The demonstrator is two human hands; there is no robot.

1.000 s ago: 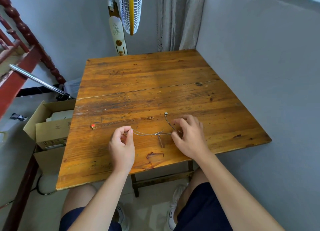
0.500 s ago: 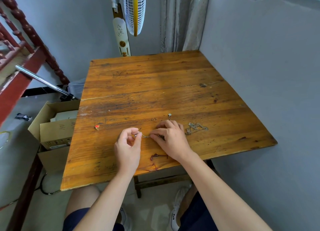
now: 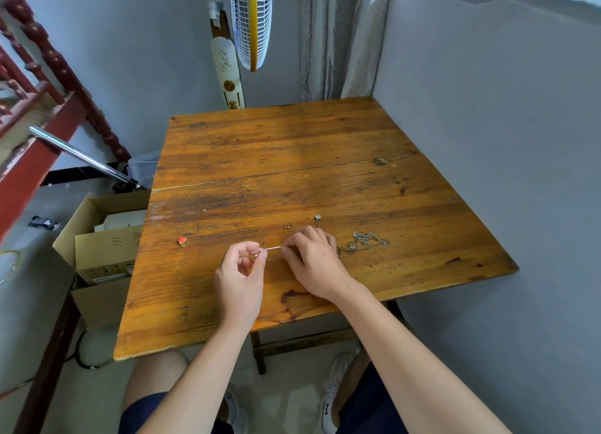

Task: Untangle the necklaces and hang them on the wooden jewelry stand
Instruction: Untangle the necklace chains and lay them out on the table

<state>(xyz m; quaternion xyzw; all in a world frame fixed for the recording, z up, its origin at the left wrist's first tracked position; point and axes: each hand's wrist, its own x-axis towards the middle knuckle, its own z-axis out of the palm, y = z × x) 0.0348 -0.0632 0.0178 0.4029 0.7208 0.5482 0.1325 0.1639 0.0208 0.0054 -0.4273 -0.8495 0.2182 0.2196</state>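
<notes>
On the wooden table (image 3: 292,160) a thin silver chain (image 3: 272,248) is stretched between my two hands. My left hand (image 3: 240,271) pinches its clasp end, and my right hand (image 3: 313,261) pinches it a short way to the right. A tangled heap of chains (image 3: 364,243) lies just right of my right hand. A fine gold necklace (image 3: 234,233) with a red pendant (image 3: 181,240) lies stretched out beyond my left hand. A small silver pendant (image 3: 317,218) rests beyond my right hand. No wooden jewelry stand is in view.
Grey walls stand close on the right and behind the table. A standing fan (image 3: 250,20) is behind the far edge. Cardboard boxes (image 3: 104,238) sit left of the table, below a red stair railing (image 3: 39,75). My knees are under the near edge.
My right hand has moved left toward my left hand, shortening the stretch of chain between them, and the tangled heap it covered now lies exposed to its right.
</notes>
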